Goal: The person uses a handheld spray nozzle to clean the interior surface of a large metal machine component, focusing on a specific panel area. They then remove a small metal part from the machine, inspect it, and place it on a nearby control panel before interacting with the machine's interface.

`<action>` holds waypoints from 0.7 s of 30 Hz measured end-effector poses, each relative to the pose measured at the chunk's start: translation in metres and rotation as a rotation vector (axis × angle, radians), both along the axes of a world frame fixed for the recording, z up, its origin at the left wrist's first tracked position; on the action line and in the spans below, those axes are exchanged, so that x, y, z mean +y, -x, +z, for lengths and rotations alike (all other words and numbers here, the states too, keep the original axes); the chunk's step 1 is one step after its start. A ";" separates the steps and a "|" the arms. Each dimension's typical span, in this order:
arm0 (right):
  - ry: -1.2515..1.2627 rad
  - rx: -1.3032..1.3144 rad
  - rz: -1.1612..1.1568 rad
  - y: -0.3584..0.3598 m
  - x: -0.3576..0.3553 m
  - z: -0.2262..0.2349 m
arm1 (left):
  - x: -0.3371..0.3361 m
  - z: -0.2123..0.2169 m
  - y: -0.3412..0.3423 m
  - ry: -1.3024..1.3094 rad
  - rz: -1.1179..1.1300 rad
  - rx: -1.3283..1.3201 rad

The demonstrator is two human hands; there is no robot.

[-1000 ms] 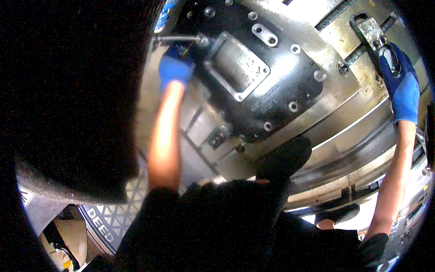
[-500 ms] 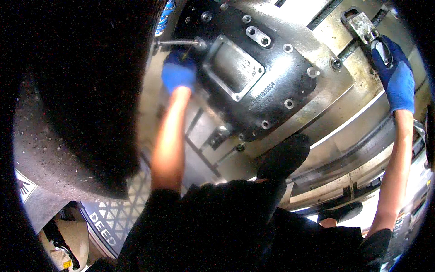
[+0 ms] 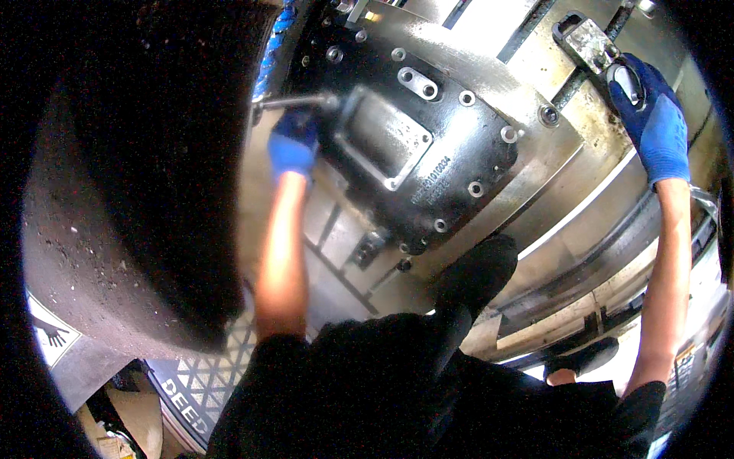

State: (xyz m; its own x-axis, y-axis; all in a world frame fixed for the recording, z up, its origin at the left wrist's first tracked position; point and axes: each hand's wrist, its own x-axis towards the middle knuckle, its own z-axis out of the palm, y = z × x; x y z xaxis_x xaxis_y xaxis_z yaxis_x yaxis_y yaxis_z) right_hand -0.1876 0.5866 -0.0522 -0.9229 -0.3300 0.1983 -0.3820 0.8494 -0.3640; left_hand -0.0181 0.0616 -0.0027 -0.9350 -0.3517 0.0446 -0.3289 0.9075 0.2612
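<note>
My left hand (image 3: pixel 294 145), in a blue glove with dark fingers, is blurred beside the left edge of a black machined plate (image 3: pixel 459 145). It looks closed, but what it holds is hidden. Just above its fingers a thin metal rod (image 3: pixel 294 101) runs across to the plate's edge; I cannot tell whether they touch. Far to the right, my gloved right hand (image 3: pixel 654 115) is closed around the near end of a slotted metal clamp (image 3: pixel 592 46). A greyish oval part (image 3: pixel 627 84) shows between its thumb and fingers. The plate has several bolt holes and a raised rectangular frame (image 3: pixel 386 138).
A large dark curved housing (image 3: pixel 145 191) fills the left side. A blue twisted cord (image 3: pixel 274 50) hangs along its edge. Under the plate lies a slotted metal bed (image 3: pixel 527 69). A small clamp block (image 3: pixel 368 249) sits near the plate's lower corner. My dark shoe (image 3: pixel 489 264) is close below it.
The whole view has shifted, so the plate, rod and both hands sit lower and more to the left. Against the plate, both hands keep about the same places.
</note>
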 end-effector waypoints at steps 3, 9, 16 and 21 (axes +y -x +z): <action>-0.025 0.013 -0.003 0.000 0.001 0.000 | 0.016 0.008 0.003 0.043 0.041 -0.041; -0.022 0.008 -0.001 0.000 -0.001 -0.001 | -0.003 -0.002 -0.004 0.174 -0.038 -0.023; 0.021 0.020 0.023 0.003 0.002 -0.005 | -0.031 -0.008 -0.002 0.068 -0.030 -0.135; 0.017 0.018 0.027 0.001 0.003 -0.004 | -0.035 -0.015 -0.004 -0.267 0.131 -0.011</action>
State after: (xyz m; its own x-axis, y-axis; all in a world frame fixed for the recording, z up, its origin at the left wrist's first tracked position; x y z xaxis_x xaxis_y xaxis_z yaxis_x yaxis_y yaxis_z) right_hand -0.1888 0.5895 -0.0562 -0.9099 -0.3514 0.2205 -0.4114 0.8324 -0.3713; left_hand -0.0142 0.0263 -0.0179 -0.8806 -0.4677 -0.0755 -0.4430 0.7564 0.4812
